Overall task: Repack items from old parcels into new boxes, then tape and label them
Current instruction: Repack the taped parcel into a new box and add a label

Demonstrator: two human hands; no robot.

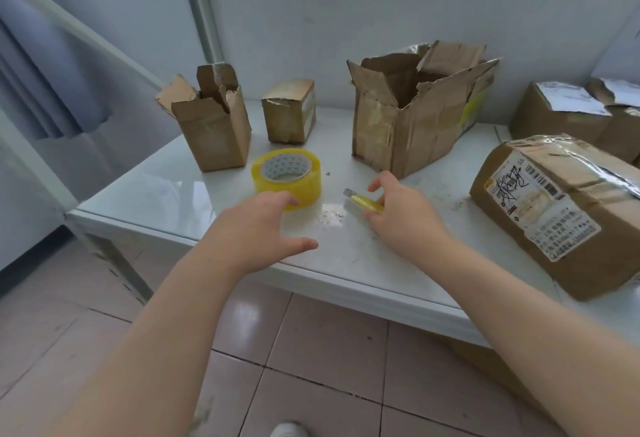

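Parcels sit all over my white table. A big sealed parcel lies at my right, still taped shut, with its label facing up. I think that one has to be cut open next.

My right hand is closing on a small yellow knife. The fingers curl around its handle, and the grey blade tip pokes out to the left, away from my palm, so I do not get cut. I cannot tell if it is lifted off the table yet.

My left hand is spread wide and holds nothing. Its fingertips are right at the near side of the yellow tape roll; I cannot tell if they touch. I think it wants the roll, or wants to push it aside.

Behind, a big torn box and a small box stand open with flaps up, ready to take things out of or put things in. A little closed box stands between them.
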